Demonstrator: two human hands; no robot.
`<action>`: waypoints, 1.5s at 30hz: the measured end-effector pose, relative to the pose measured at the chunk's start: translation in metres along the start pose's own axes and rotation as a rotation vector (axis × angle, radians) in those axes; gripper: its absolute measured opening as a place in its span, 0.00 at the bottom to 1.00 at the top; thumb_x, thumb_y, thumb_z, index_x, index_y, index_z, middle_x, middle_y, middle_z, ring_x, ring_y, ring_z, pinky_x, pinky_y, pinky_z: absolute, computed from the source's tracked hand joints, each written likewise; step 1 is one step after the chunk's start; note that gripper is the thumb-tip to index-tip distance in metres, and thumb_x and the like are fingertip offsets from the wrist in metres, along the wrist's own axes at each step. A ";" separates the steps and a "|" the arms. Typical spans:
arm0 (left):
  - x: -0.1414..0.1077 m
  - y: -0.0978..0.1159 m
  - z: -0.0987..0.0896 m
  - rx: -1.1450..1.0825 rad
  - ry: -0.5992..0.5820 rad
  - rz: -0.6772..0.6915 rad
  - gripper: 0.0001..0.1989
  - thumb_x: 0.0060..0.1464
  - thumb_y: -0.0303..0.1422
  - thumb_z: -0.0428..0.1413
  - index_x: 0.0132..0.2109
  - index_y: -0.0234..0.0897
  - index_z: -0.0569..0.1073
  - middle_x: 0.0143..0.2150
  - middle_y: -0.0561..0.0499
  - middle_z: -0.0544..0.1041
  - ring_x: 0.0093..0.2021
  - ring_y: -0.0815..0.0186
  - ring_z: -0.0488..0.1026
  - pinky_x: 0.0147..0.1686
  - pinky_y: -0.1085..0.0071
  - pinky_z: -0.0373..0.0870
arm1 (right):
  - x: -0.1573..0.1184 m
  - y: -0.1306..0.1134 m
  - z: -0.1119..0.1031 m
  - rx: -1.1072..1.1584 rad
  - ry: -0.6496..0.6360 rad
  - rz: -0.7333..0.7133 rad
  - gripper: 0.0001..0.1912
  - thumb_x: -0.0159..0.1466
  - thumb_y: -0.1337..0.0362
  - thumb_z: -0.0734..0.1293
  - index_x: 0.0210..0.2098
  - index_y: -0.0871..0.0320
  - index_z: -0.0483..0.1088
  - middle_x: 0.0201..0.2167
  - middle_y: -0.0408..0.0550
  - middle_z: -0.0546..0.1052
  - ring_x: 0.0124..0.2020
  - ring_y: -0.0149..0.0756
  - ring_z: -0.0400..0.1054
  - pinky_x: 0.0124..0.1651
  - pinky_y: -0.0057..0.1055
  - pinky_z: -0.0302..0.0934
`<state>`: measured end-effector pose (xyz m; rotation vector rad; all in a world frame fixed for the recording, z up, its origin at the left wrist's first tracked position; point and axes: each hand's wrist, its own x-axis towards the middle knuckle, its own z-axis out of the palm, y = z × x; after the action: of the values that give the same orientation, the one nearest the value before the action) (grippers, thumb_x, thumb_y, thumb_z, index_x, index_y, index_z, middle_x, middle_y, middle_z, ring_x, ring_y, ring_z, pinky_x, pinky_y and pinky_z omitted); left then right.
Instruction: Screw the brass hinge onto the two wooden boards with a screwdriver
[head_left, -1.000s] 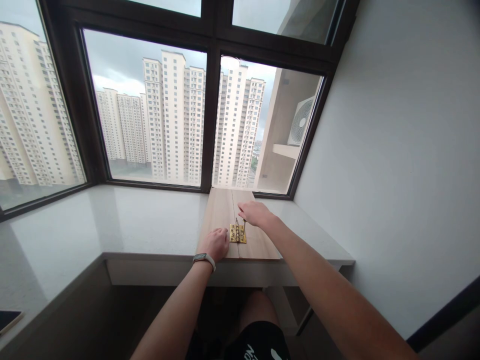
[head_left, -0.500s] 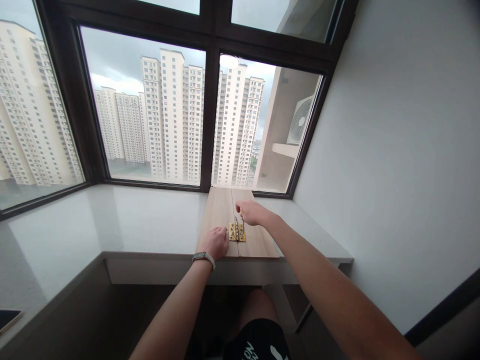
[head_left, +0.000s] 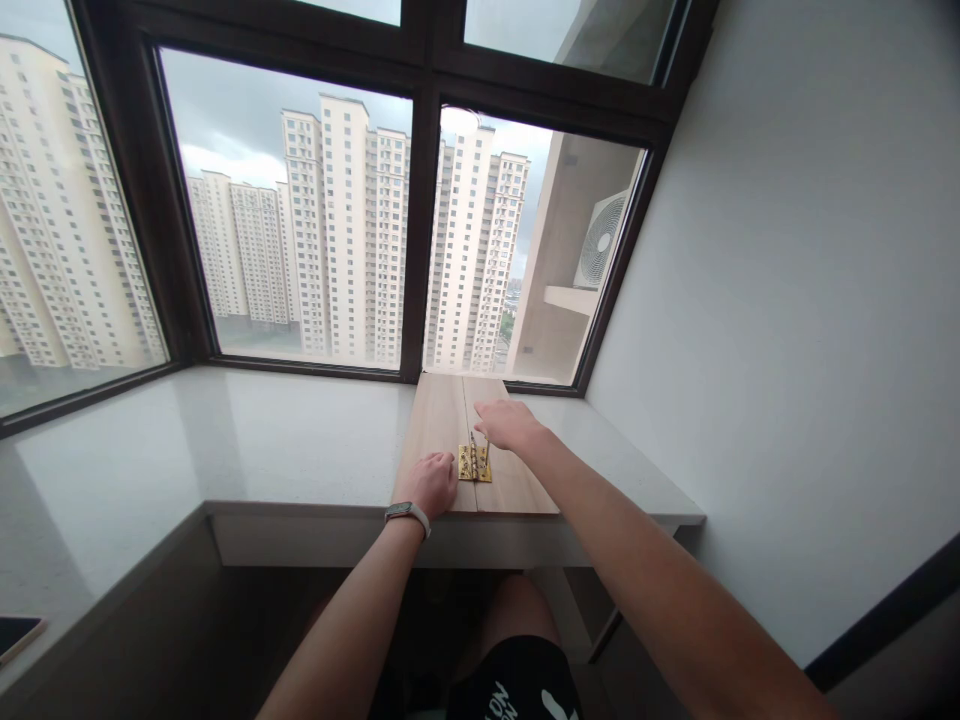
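A brass-coloured hinge (head_left: 466, 465) lies opened out across the seam between two light wood boards (head_left: 439, 410), its knuckle along the joint. My right hand (head_left: 510, 425) is closed above the hinge's right leaf. From its fingers a thin screwdriver (head_left: 487, 452) points down to that leaf; most of the handle is hidden in my grip. To the left of the hinge, my left hand (head_left: 433, 483) rests on the left board, fingers lying on the wood close to the leaf's edge. A watch with a light band (head_left: 409, 512) is on my left wrist.
The boards lie on a white counter (head_left: 300, 440) that runs left along the windows and ends in a front edge. A white wall (head_left: 787, 300) rises at the right. A dark flat device (head_left: 19, 632) sits at the far left. My knees are below the counter.
My right hand has turned slightly over the hinge, and its fingers have shifted a little around the screwdriver. My left hand, the hinge and the boards stay in place.
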<state>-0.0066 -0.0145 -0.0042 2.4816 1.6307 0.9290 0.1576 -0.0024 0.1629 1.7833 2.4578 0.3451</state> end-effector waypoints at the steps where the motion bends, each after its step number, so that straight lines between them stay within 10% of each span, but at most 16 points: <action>1: 0.000 0.001 -0.001 0.003 -0.008 -0.006 0.12 0.69 0.35 0.45 0.42 0.40 0.72 0.43 0.44 0.79 0.47 0.58 0.74 0.47 0.64 0.66 | 0.000 0.000 0.000 0.033 -0.016 -0.001 0.16 0.70 0.56 0.61 0.55 0.53 0.68 0.55 0.59 0.74 0.49 0.48 0.73 0.46 0.39 0.64; 34: 0.001 -0.002 0.003 -0.031 -0.014 -0.004 0.13 0.69 0.36 0.45 0.43 0.40 0.73 0.44 0.44 0.79 0.47 0.59 0.75 0.47 0.64 0.67 | 0.004 -0.004 -0.011 0.079 -0.154 -0.051 0.18 0.64 0.66 0.68 0.54 0.54 0.67 0.57 0.59 0.72 0.50 0.47 0.73 0.44 0.36 0.66; 45: 0.000 0.000 0.000 -0.009 -0.023 -0.010 0.13 0.69 0.35 0.45 0.43 0.39 0.73 0.44 0.43 0.79 0.49 0.58 0.74 0.49 0.64 0.66 | 0.005 -0.002 -0.002 -0.004 0.011 -0.084 0.10 0.65 0.67 0.68 0.46 0.55 0.73 0.50 0.57 0.77 0.48 0.46 0.74 0.44 0.35 0.65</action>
<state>-0.0067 -0.0141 -0.0040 2.4668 1.6274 0.9014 0.1535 0.0015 0.1646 1.6743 2.5286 0.3528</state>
